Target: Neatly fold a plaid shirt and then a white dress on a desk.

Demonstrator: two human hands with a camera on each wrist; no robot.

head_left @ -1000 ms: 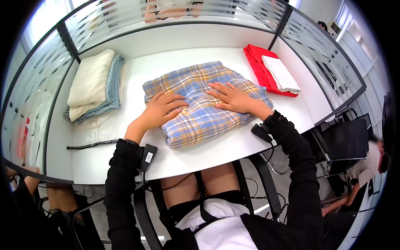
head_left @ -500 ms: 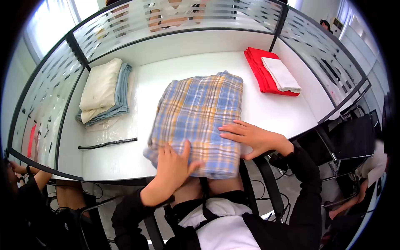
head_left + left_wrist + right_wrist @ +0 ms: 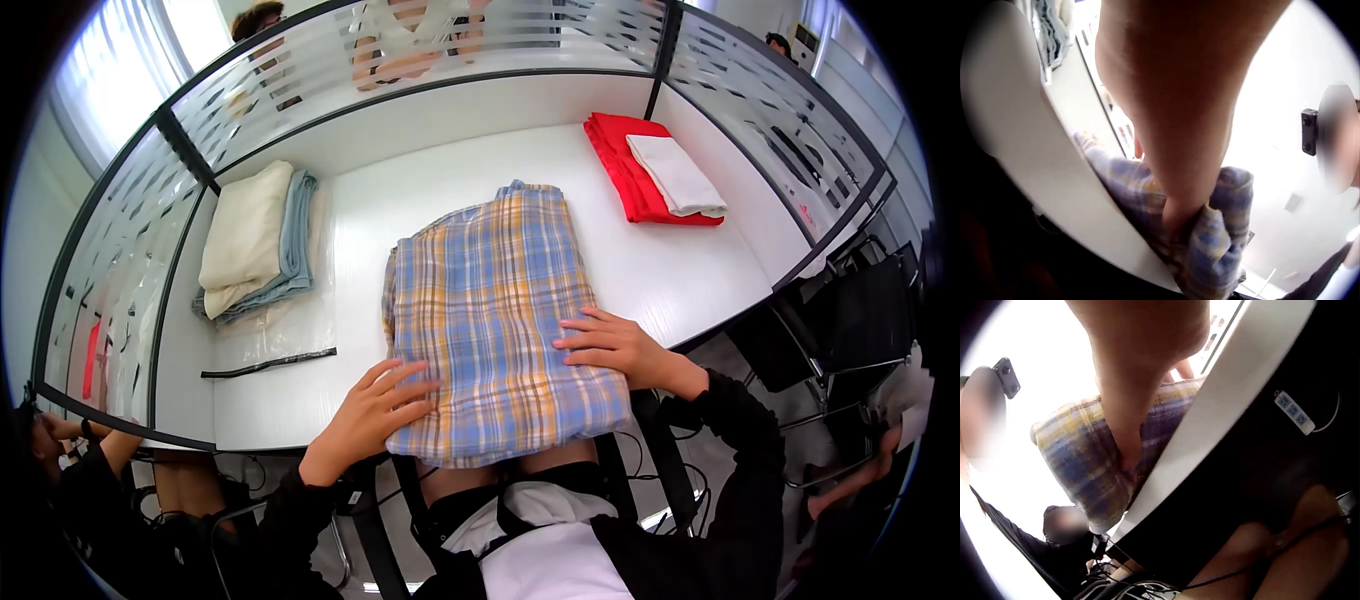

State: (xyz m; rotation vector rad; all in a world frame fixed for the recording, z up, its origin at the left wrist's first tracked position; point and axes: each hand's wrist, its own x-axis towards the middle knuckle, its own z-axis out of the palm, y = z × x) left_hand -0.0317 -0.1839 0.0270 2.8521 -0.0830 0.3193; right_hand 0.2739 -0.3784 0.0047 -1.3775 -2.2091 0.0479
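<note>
A folded blue, yellow and white plaid garment (image 3: 490, 310) lies on the white desk, its near end hanging over the front edge above the person's lap. At its near left corner the left hand (image 3: 365, 418) grips it, fingers spread on top; in the left wrist view the thumb (image 3: 1182, 215) is tucked into the plaid cloth (image 3: 1210, 247). The right hand (image 3: 635, 355) holds the right side, fingers lying on the cloth. From the right wrist, that thumb (image 3: 1127, 453) reaches down along the garment's side, with its tip hidden in the fabric.
Folded cream cloth (image 3: 245, 235) rests on light-blue denim (image 3: 297, 240) at the left, over a clear plastic sheet with a black strip (image 3: 268, 363). Folded red cloth (image 3: 612, 150) with white cloth (image 3: 675, 175) on it sits back right. Partition panels (image 3: 400, 50) enclose the desk.
The plaid garment has been turned lengthwise and drawn toward the body, past the desk's front edge. Both hands moved from its top to its near left and right sides.
</note>
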